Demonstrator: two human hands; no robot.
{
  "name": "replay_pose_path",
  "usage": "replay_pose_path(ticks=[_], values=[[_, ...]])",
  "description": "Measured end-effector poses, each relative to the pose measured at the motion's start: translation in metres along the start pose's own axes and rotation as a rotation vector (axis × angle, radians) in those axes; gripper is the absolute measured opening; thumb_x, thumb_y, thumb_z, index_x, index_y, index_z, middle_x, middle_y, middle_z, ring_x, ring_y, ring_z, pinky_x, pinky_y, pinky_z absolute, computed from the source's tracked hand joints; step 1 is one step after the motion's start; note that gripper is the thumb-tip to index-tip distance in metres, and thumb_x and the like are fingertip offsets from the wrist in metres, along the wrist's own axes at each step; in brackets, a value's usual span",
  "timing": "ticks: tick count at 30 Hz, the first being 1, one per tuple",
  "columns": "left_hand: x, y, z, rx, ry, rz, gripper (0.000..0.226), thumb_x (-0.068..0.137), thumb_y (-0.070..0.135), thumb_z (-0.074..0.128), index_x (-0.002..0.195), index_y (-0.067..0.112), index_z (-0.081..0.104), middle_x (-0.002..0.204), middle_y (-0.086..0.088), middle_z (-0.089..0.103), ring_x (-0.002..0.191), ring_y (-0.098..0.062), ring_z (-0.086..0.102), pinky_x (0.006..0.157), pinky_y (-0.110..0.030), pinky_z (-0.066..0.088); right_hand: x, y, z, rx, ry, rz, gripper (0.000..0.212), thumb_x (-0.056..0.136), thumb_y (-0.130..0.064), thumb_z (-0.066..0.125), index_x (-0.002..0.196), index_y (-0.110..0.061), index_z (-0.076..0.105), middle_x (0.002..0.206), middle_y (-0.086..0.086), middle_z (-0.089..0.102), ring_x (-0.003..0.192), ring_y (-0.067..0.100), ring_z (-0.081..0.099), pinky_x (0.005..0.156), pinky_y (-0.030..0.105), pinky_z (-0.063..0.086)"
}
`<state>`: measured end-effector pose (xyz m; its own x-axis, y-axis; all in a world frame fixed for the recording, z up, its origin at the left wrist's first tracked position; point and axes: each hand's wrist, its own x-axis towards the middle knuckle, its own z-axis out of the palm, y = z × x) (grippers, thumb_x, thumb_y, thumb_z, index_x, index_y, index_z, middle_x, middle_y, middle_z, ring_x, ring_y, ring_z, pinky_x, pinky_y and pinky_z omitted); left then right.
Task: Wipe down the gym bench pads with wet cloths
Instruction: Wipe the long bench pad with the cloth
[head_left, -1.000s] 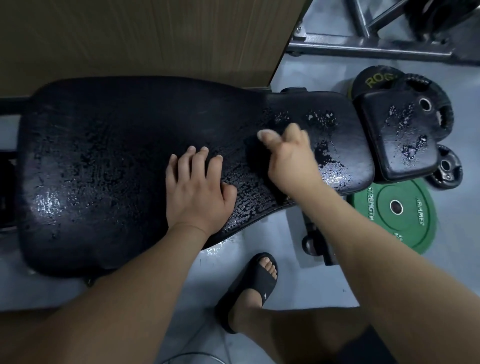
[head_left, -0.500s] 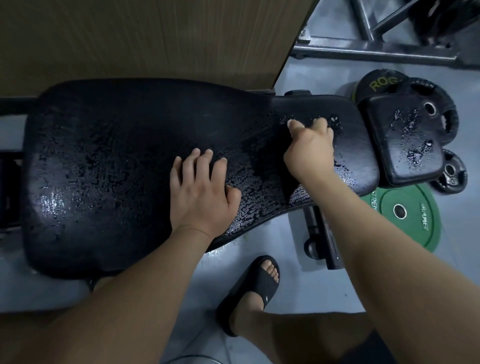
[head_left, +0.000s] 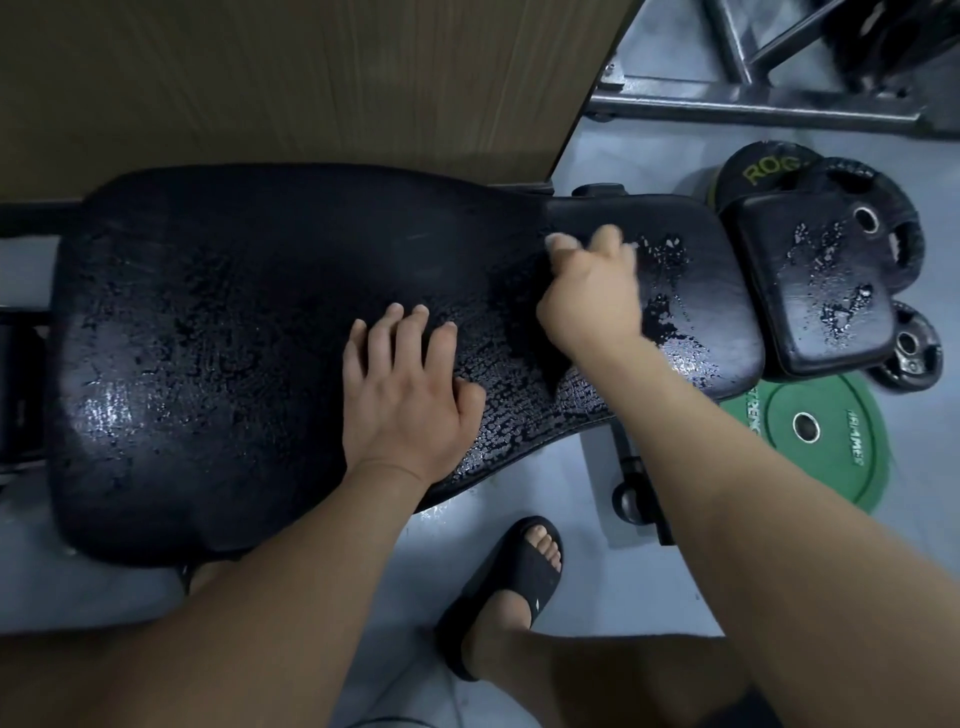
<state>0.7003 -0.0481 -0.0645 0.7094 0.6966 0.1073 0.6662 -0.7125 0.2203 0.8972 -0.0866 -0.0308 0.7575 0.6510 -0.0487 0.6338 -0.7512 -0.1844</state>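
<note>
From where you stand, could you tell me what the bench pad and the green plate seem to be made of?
The bench pad looks like black vinyl or faux leather: a cracked, flaking skin that shines where water beads on it. The green plate looks like matte rubber with a metal centre ring, though a coated plate could look alike.

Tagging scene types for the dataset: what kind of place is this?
Most likely a gym or home weight room: a black padded bench with wet pads, a green bumper plate and black weight plates on the floor, and a steel rack frame behind.
</note>
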Motion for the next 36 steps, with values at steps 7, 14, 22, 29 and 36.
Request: replay_pose_path(ticks=[7,14,22,29,36], values=[[0.001,0.0,-0.001,-0.009,-0.009,-0.003,0.054,0.087,0.04,0.046,0.134,0.016,0.058,0.146,-0.013,0.052,0.143,-0.034,0.038,0.121,-0.057,0.022,0.019,0.017,0.008,-0.071,0.033,-0.09,0.06,0.089,-0.004,0.047,0.145,-0.026,0.051,0.122,0.016,0.041,0.114,0.038,0.041,0.085,0.04,0.043],[0.001,0.0,-0.002,0.002,0.003,0.004,0.055,0.086,0.038,0.046,0.134,0.015,0.059,0.145,-0.014,0.053,0.142,-0.036,0.04,0.12,-0.058,0.023,0.007,-0.021,0.019,-0.047,0.089,-0.386,0.057,0.078,0.0,0.052,0.132,-0.016,0.062,0.116,0.013,0.055,0.096,0.037,0.048,0.085,0.04,0.046],[0.002,0.0,-0.001,0.0,-0.013,-0.007,0.055,0.085,0.038,0.046,0.134,0.016,0.059,0.146,-0.012,0.052,0.143,-0.035,0.039,0.121,-0.057,0.022,0.057,-0.004,0.021,0.044,0.141,-0.158,0.058,0.082,-0.001,0.042,0.131,-0.025,0.063,0.125,0.002,0.064,0.11,0.036,0.051,0.094,0.043,0.048],[0.003,0.001,-0.001,0.009,-0.015,-0.011,0.055,0.084,0.038,0.048,0.134,0.017,0.059,0.146,-0.011,0.052,0.143,-0.033,0.038,0.121,-0.056,0.022,0.073,-0.004,0.019,0.088,0.074,-0.313,0.055,0.086,0.001,0.045,0.13,-0.025,0.065,0.125,0.002,0.067,0.114,0.034,0.059,0.094,0.035,0.051],[0.002,0.001,0.0,0.019,-0.008,-0.004,0.057,0.082,0.04,0.05,0.133,0.016,0.058,0.145,-0.011,0.052,0.143,-0.034,0.038,0.121,-0.055,0.022,0.057,-0.064,0.032,0.13,-0.137,-0.507,0.062,0.081,0.001,0.048,0.133,-0.03,0.06,0.138,-0.002,0.059,0.134,0.029,0.047,0.11,0.045,0.042]])
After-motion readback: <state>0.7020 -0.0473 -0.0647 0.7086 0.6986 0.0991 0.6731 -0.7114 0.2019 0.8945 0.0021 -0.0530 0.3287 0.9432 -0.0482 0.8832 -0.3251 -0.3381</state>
